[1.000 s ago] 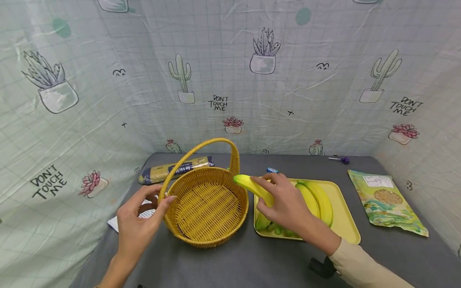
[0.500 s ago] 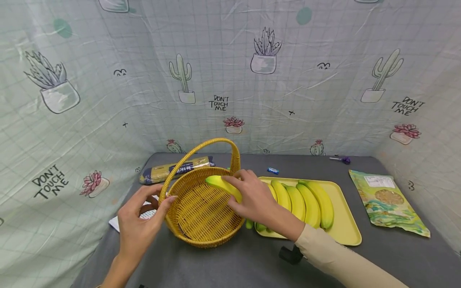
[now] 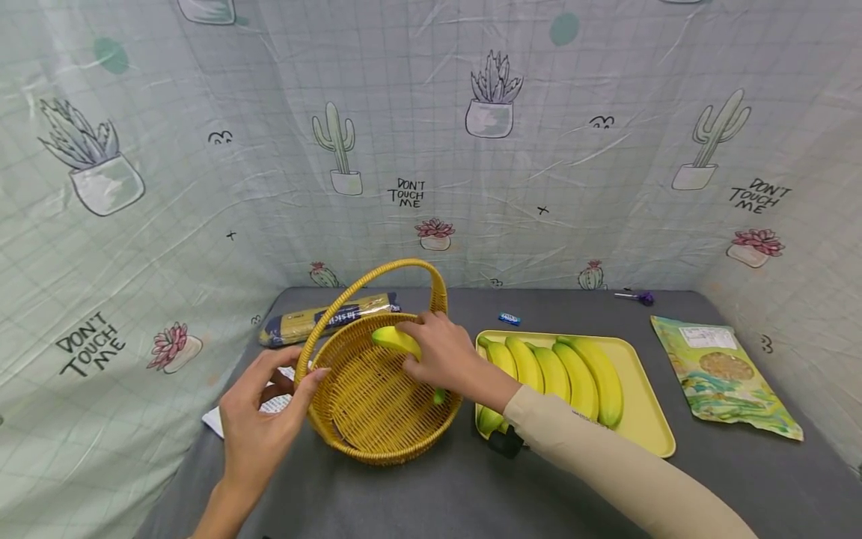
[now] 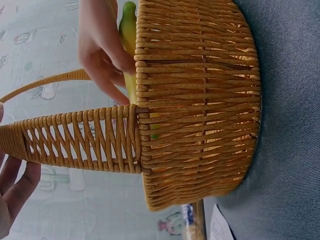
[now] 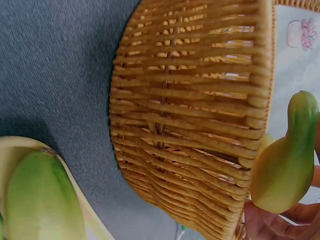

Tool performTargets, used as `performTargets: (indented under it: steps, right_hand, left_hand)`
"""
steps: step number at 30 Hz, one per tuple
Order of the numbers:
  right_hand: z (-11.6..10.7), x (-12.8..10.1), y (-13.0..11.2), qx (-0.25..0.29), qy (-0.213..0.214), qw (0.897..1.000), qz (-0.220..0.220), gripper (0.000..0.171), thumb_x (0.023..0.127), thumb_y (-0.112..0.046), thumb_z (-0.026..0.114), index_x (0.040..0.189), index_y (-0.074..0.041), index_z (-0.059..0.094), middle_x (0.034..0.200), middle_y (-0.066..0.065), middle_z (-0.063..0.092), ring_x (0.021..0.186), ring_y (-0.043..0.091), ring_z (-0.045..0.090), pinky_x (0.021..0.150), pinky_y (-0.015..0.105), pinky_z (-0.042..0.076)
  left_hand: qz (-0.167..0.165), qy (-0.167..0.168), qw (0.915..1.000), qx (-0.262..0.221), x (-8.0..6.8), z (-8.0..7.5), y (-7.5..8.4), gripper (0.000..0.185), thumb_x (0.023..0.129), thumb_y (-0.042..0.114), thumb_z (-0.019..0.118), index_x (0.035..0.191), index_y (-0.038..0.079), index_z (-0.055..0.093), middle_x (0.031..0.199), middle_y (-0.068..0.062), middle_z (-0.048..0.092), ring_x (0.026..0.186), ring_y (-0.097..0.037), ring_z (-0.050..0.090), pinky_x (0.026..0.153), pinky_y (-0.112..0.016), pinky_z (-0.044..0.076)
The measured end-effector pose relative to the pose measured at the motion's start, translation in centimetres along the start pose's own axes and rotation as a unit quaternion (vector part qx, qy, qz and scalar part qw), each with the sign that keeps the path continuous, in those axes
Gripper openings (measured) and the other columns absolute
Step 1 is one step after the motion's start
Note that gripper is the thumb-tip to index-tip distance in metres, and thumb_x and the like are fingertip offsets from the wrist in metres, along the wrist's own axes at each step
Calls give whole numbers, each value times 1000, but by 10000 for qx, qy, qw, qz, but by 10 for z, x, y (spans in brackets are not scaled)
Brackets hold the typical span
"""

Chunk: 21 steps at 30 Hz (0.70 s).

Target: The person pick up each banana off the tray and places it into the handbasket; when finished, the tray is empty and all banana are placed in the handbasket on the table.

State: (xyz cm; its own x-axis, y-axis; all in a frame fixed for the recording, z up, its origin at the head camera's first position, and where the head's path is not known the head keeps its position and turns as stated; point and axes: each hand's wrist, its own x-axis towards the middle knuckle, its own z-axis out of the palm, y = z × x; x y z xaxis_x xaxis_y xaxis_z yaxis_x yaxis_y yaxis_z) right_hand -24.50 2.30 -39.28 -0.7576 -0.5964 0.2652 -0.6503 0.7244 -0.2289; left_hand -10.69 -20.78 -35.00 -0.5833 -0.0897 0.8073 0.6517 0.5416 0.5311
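A woven yellow basket (image 3: 384, 453) with a tall handle stands on the grey table. My right hand (image 3: 438, 358) grips a yellow banana (image 3: 390, 338) and holds it low inside the basket, near its far right side. The right wrist view shows that banana (image 5: 287, 160) just past the basket wall (image 5: 190, 125). My left hand (image 3: 263, 419) rests with straight fingers against the basket's left rim, by the handle's base. In the left wrist view, the right hand (image 4: 102, 45) and banana (image 4: 129, 30) show above the basket (image 4: 200, 100).
A yellow tray (image 3: 649, 419) right of the basket holds several bananas (image 3: 572, 378). A pasta packet (image 3: 330, 317) lies behind the basket, a snack bag (image 3: 723, 378) at the right, a small blue wrapper (image 3: 509, 319) and a purple object (image 3: 640, 299) at the back. Printed cloth walls enclose the table.
My right hand carried the banana leftward from above the tray, over the basket's rim and down into the basket. The left hand stayed at the rim.
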Motion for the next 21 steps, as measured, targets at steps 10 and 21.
performTargets:
  steps: [10, 21]
  right_hand:
    - [16, 15, -2, -345, -436, 9984, 85, 58, 92, -16, 66, 150, -20, 62, 126, 11, 63, 91, 26, 57, 50, 34, 46]
    - [22, 15, 0, -902, -277, 9955, 53, 51, 96, -12, 64, 146, -21, 65, 118, 11, 61, 83, 25, 53, 43, 31, 39]
  left_hand:
    - [-64, -16, 10000, 64, 0, 0, 2, 36, 75, -20, 84, 107, -6, 74, 91, -9, 68, 64, -11, 56, 64, -11, 53]
    - [-21, 20, 9999, 106, -16, 0, -34, 41, 77, -12, 88, 114, 0, 76, 95, -8, 67, 65, -10, 56, 63, -12, 52]
